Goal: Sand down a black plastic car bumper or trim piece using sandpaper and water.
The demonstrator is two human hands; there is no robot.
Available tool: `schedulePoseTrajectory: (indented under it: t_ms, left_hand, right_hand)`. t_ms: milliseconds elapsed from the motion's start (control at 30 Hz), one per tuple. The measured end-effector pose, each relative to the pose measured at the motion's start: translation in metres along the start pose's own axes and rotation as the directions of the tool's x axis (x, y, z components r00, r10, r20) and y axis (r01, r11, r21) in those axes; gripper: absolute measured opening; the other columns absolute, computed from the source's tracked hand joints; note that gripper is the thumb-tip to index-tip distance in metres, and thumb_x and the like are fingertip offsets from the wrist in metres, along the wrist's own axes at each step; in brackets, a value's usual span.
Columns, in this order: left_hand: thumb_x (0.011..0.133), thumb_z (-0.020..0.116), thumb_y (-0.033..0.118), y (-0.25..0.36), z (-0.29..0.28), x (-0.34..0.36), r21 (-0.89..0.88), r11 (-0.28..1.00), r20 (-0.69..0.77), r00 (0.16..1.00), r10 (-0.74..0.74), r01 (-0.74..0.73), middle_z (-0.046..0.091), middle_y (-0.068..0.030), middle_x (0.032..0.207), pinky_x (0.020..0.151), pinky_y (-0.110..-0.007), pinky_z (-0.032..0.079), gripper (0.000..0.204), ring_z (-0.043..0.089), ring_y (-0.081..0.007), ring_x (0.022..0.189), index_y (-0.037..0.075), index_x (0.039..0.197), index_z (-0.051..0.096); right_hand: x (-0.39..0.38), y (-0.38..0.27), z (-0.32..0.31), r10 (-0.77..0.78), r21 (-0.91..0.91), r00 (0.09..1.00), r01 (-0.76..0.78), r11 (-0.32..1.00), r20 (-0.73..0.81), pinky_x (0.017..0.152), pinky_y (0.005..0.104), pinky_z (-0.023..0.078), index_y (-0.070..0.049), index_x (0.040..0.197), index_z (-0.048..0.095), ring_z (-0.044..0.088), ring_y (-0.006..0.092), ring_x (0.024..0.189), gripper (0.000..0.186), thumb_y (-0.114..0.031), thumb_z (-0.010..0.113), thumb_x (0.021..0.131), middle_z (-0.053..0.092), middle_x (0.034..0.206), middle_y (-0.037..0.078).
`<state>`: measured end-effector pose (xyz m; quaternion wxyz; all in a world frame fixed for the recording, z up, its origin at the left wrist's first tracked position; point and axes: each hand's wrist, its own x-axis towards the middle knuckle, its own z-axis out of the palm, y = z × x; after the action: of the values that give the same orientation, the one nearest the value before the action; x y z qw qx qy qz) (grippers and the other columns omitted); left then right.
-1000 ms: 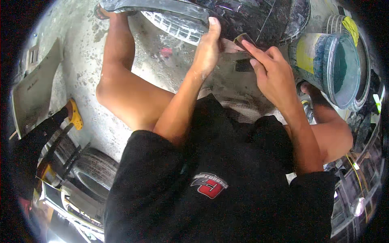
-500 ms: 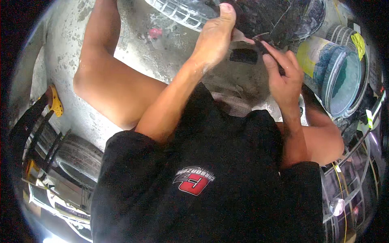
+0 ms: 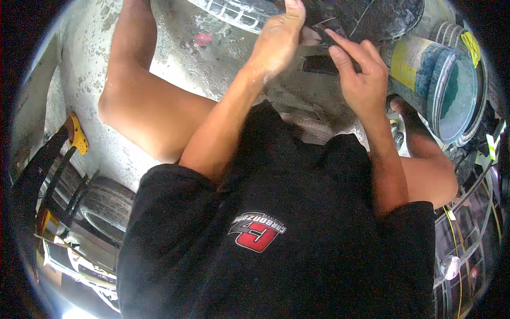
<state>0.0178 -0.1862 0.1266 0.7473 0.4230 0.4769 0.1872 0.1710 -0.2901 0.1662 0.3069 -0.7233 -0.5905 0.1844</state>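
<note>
My left hand (image 3: 276, 45) is wrapped on the edge of a dark, dust-smeared panel (image 3: 366, 18) with a pale grille-like section (image 3: 228, 11) at the top of the view, its thumb pointing up. My right hand (image 3: 361, 77) is at the panel's lower edge, just right of my left fingertips, index finger extended along a small dark block held in it, which is mostly hidden by the fingers. A dark rectangular piece (image 3: 313, 64) lies on the floor below the panel, between my hands.
A bucket (image 3: 404, 64) of greenish water lies to the right, with a yellow cloth (image 3: 469, 47) behind it. At left are another person's yellow clog (image 3: 79, 135), tyres (image 3: 103, 207) and a leaning board (image 3: 37, 101). Metal framework (image 3: 467, 234) is at lower right. A pink patch (image 3: 203, 40) marks the floor.
Since a second ago both hands have shifted slightly upward, my right one first moving right and down, then back up toward the panel's edge. The view has shifted a little.
</note>
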Motion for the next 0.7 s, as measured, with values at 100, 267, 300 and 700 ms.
schedulePoseTrajectory:
  t_ms: [100,267,300,700]
  left_hand:
    - [0.105,0.033,0.069,-0.015,-0.009,0.012,-0.012,0.993,0.07,0.99,0.122,-0.121,0.071,-0.0097,0.084,0.079,-0.033,0.052,0.085,0.066,-0.0193,0.079,-0.004,0.093,0.073]
    - [0.107,0.045,0.058,0.005,0.001,0.013,-0.141,0.985,0.006,0.995,0.098,-0.096,0.07,-0.01,0.081,0.072,-0.03,0.054,0.071,0.066,-0.0166,0.074,-0.006,0.093,0.072]
    - [0.107,0.045,0.056,0.011,0.0,0.011,-0.207,0.97,0.015,0.992,0.129,-0.123,0.07,-0.0099,0.08,0.071,-0.03,0.053,0.068,0.066,-0.0162,0.073,-0.005,0.094,0.072]
    - [0.103,0.048,0.059,0.0,-0.008,0.022,0.142,0.989,-0.191,0.978,0.079,-0.052,0.062,-0.0089,0.074,0.075,-0.036,0.047,0.072,0.058,-0.0182,0.075,-0.009,0.091,0.066]
  right_hand:
    - [-0.011,0.009,-0.009,-0.008,-0.001,1.0,0.008,1.0,-0.005,0.066,0.0324,0.049,-0.021,0.118,0.079,0.057,0.0196,0.069,0.029,-0.016,0.078,0.09,0.058,0.074,0.004]
    - [-0.01,0.018,0.0,0.001,0.0,0.999,-0.001,1.0,-0.04,0.071,0.031,0.051,-0.019,0.116,0.08,0.062,0.0193,0.073,0.028,-0.016,0.08,0.088,0.066,0.081,0.007]
    - [-0.006,0.013,0.002,0.017,0.041,0.999,-0.015,0.999,-0.038,0.071,0.0312,0.051,-0.018,0.115,0.08,0.063,0.0193,0.074,0.028,-0.016,0.08,0.087,0.068,0.082,0.007]
    - [-0.005,0.005,-0.027,-0.042,0.092,0.998,0.037,0.995,0.051,0.066,0.0277,0.046,-0.014,0.116,0.08,0.053,0.0159,0.068,0.028,-0.013,0.08,0.088,0.062,0.076,0.004]
